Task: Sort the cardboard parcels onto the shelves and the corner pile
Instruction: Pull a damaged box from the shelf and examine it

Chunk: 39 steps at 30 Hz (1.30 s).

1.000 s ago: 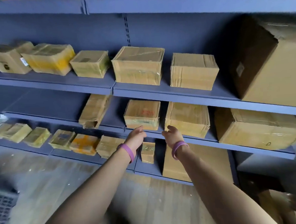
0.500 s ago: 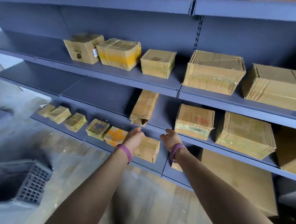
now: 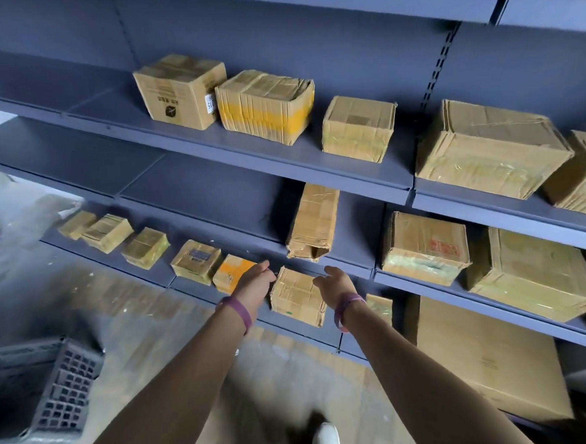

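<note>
Blue-grey metal shelves [image 3: 361, 183] hold many taped cardboard parcels. On the lowest shelf a small brown parcel [image 3: 296, 295] sits between my two outstretched hands. My left hand [image 3: 256, 284] reaches to its left side with relaxed fingers, partly covering an orange-topped parcel [image 3: 231, 272]. My right hand [image 3: 334, 282] is at the parcel's right edge, fingers loosely extended. Neither hand visibly grips anything. A long narrow parcel [image 3: 314, 222] lies on the middle shelf just above my hands.
Several small parcels [image 3: 145, 248] line the lowest shelf to the left. Bigger boxes [image 3: 486, 148] fill the upper and middle shelves at right. A large flat carton [image 3: 481, 358] leans below right. A dark plastic crate [image 3: 55, 390] stands on the floor at left.
The view has swung left along the shelves. Both hands stay stretched out and now flank the small brown parcel on the lowest shelf.
</note>
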Each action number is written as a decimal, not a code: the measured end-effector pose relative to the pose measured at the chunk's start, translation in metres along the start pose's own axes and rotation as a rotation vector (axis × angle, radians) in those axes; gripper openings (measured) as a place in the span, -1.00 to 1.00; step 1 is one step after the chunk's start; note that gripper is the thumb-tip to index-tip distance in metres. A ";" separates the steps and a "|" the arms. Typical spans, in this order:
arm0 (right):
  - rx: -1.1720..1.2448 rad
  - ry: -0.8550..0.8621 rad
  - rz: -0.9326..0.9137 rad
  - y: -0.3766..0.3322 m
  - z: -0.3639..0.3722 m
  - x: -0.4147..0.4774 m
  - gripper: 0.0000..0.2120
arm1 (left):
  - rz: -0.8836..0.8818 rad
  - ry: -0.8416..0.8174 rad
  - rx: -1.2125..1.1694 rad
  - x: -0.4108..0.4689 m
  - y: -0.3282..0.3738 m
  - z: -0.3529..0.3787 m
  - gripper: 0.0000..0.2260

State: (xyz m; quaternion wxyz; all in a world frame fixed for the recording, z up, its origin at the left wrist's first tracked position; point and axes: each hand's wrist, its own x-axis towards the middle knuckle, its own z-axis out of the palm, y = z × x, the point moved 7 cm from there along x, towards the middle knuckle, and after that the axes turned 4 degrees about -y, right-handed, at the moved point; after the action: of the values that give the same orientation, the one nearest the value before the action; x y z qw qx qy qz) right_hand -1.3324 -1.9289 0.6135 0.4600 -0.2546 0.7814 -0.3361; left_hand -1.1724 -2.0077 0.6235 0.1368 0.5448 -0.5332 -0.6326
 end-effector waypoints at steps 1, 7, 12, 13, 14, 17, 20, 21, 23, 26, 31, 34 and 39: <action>-0.004 0.008 0.009 0.000 -0.002 0.007 -0.55 | -0.005 -0.006 -0.011 0.008 0.001 0.001 -0.55; 0.092 0.021 0.078 0.006 -0.013 0.066 -0.53 | -0.059 -0.035 -0.028 0.062 0.008 0.011 -0.58; 0.105 0.053 0.121 0.008 -0.024 0.126 -0.87 | -0.097 -0.035 -0.058 0.114 0.019 0.021 -0.59; 0.103 0.065 0.137 0.009 -0.026 0.137 -0.90 | -0.103 -0.035 -0.066 0.123 0.022 0.023 -0.58; 0.106 0.058 0.147 0.009 -0.025 0.144 -0.86 | -0.113 -0.034 -0.068 0.132 0.024 0.025 -0.58; 0.132 0.044 0.195 0.013 -0.026 0.163 -0.53 | -0.128 -0.050 -0.029 0.157 0.031 0.033 -0.57; 0.140 0.038 0.240 0.017 -0.026 0.176 -0.51 | -0.149 -0.032 0.016 0.173 0.035 0.036 -0.55; 0.147 0.045 0.246 0.018 -0.026 0.180 -0.51 | -0.160 -0.033 -0.006 0.178 0.034 0.037 -0.55; 0.173 0.056 0.242 0.018 -0.026 0.189 -0.52 | -0.167 -0.029 -0.032 0.185 0.033 0.038 -0.54; 0.174 0.064 0.219 0.016 -0.023 0.197 -0.64 | -0.186 -0.065 -0.044 0.192 0.028 0.042 -0.55; 0.205 0.152 0.164 0.011 -0.015 0.195 -0.82 | -0.184 -0.089 -0.030 0.191 0.026 0.039 -0.57; 0.252 0.193 0.174 0.007 -0.011 0.183 -0.81 | -0.172 -0.113 -0.053 0.184 0.026 0.027 -0.60; 0.342 0.240 0.159 -0.006 0.007 0.149 -0.80 | -0.090 -0.189 -0.042 0.163 0.031 -0.005 -0.76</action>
State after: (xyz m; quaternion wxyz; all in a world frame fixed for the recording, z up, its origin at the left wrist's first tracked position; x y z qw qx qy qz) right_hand -1.3923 -2.0403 0.5333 0.4254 -0.0688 0.7797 -0.4543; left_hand -1.2413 -2.1453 0.5609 0.0689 0.5031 -0.5054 -0.6977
